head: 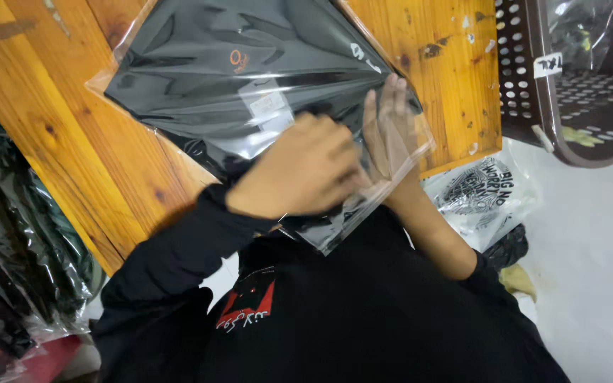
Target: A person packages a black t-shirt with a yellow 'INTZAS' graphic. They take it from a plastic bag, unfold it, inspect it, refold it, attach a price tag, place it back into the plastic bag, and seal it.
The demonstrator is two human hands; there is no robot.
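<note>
Left hand (305,174), bagged garment (250,78) lying diagonally

Single head-worn view, steeply down, close over the wooden table (72,142).

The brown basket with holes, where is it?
In the head view, the brown plastic basket sits at the top right, just beyond the right edge of the wooden table, above a printed plastic bag.

Glossy clear plastic bag (200,85) over matt black cloth, varnished knotty wooden table (72,128), brown perforated plastic basket (526,85)
</note>
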